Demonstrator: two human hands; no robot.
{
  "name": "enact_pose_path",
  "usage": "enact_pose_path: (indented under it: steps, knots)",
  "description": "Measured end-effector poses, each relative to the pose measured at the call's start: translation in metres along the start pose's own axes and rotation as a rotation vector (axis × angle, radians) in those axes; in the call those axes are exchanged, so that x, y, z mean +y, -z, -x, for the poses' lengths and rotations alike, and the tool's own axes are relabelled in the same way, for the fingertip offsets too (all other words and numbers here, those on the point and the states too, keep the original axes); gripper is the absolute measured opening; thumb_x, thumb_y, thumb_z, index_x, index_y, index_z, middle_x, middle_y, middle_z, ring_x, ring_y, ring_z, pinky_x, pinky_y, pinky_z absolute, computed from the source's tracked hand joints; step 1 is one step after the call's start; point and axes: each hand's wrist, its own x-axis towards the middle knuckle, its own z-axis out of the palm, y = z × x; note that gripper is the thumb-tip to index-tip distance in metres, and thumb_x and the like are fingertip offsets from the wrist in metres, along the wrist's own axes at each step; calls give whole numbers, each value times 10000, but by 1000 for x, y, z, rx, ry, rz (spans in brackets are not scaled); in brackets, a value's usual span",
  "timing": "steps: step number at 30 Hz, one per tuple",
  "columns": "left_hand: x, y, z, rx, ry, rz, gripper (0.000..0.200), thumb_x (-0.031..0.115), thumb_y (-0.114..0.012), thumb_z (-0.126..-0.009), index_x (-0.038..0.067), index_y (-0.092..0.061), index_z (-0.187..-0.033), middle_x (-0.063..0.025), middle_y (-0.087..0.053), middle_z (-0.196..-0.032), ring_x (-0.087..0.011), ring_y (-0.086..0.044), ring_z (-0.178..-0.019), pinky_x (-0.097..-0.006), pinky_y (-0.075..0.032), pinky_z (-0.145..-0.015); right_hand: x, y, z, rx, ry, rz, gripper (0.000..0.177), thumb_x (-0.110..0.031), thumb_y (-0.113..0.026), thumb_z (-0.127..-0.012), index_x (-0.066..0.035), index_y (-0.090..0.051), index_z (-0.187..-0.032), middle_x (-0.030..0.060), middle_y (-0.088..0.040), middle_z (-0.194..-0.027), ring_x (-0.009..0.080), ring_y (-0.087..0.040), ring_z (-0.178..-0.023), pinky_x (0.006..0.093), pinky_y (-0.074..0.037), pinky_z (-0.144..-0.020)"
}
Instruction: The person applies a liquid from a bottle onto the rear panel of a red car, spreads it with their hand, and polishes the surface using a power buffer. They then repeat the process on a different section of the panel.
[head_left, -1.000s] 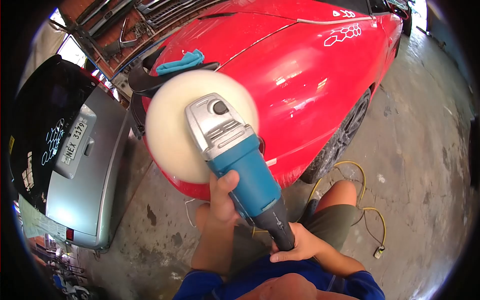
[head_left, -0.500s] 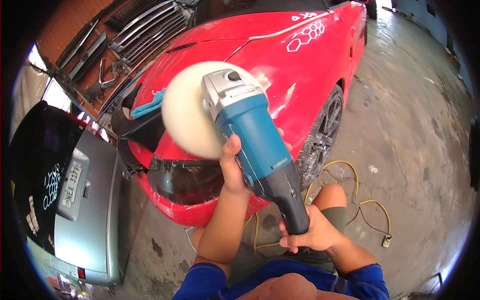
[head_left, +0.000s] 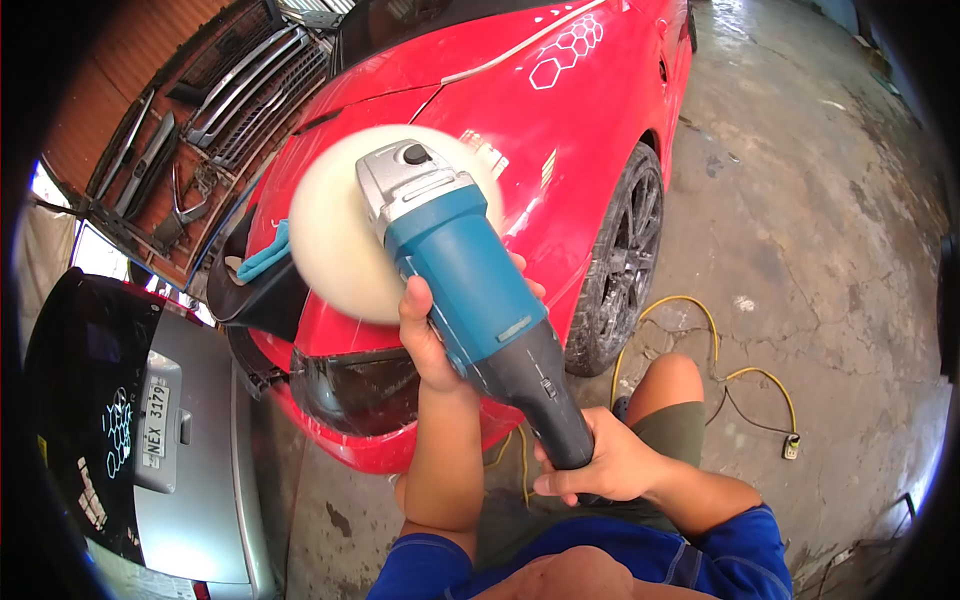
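Note:
A polisher (head_left: 465, 270) with a blue body, silver head and black rear handle is in both my hands over the front corner of a red car (head_left: 560, 150). My left hand (head_left: 430, 340) is wrapped around the blue body from beneath, fingertips showing on both sides. My right hand (head_left: 612, 462) is closed around the black handle. The round cream pad (head_left: 325, 235) appears to rest on the red panel above the headlight (head_left: 355, 390); its contact face is hidden. A light-blue cloth (head_left: 265, 257) lies left of the pad, on a black part at the car's front.
A silver vehicle (head_left: 205, 480) with a dark rear window stands close on the left. Several grilles (head_left: 235, 95) lean at the upper left. A yellow cord (head_left: 715, 335) loops over the concrete floor (head_left: 790, 200) on the right, near the car's front wheel (head_left: 625, 260).
The camera view has shifted, so the car and polisher appear farther left. Both hands keep the same grip, and the pad stays over nearly the same area of the panel.

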Motion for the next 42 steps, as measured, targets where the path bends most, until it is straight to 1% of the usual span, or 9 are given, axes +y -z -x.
enact_pose_path:
  steps: [6, 12, 22, 27, 33, 34, 36, 37, 42]
  knots:
    - [-1, 4, 11, -39, -24, 9, 1028, 720, -610, -1000, -87, -359, -1586, -321, -642, -1314, -478, -742, -1093, -625, -657, -877, 9, -1, 0, -34, 15, 57, 291, -5, -881, -868, -23, -639, -1030, 31, -701, -753, 116, -663, -637, 300, -500, -591]
    - [1, 8, 26, -43, -64, 14, 1049, 723, -632, -988, -90, -355, -1591, -319, -629, -1332, -477, -726, -1115, -631, -649, -897, 12, -5, 1, -43, -10, 80, 311, -31, -903, -865, -18, -640, -1030, 41, -714, -783, 113, -668, -639, 289, -500, -577]
    - [9, 22, 52, -96, -86, 14, 1063, 733, -618, -990, -62, -322, -1631, -311, -581, -1384, -483, -695, -1180, -643, -635, -942, 24, -21, 1, -56, -52, 101, 319, -45, -904, -871, -20, -642, -1051, 35, -705, -806, 115, -670, -646, 297, -522, -588]
    - [12, 26, 63, -116, -106, 44, 1068, 734, -619, -988, -56, -313, -1637, -311, -572, -1393, -488, -693, -1186, -652, -628, -962, 32, -27, -1, -76, -29, 131, 325, -47, -902, -872, -21, -640, -1063, 32, -698, -804, 113, -672, -652, 297, -524, -592]
    - [17, 27, 76, -103, -111, 61, 1077, 733, -636, -980, -51, -306, -1642, -311, -570, -1388, -503, -690, -1192, -670, -619, -980, 41, -33, -3, -89, -52, 155, 312, -38, -893, -877, -28, -638, -1056, 28, -698, -808, 107, -672, -655, 291, -523, -598]
    - [18, 28, 78, -107, -112, 63, 1079, 730, -642, -978, -50, -304, -1643, -311, -571, -1386, -507, -689, -1191, -674, -616, -984, 43, -34, -3, -89, -45, 157, 315, -69, -896, -878, -28, -638, -1053, 26, -700, -805, 102, -671, -662, 289, -523, -602]
    - [19, 23, 83, -14, -104, 42, 1114, 739, -706, -918, -54, -347, -1615, -307, -614, -1354, -487, -717, -1144, -632, -648, -919, 47, -36, -3, -88, -33, 161, 329, -129, -902, -881, -27, -637, -1047, 21, -703, -800, 92, -669, -676, 284, -524, -609]
    - [20, 21, 86, 33, -99, 31, 1132, 743, -738, -888, -56, -368, -1600, -305, -635, -1339, -477, -731, -1121, -611, -664, -887, 48, -37, -3, -91, -28, 166, 328, -131, -902, -881, -26, -638, -1046, 20, -704, -800, 92, -668, -677, 286, -524, -613]
    - [25, 23, 95, 28, -110, 42, 1148, 735, -762, -875, -55, -361, -1604, -312, -630, -1340, -478, -728, -1134, -619, -659, -892, 51, -41, -5, -105, -29, 187, 320, -134, -898, -881, -18, -647, -1042, 14, -703, -800, 89, -657, -674, 288, -525, -636]
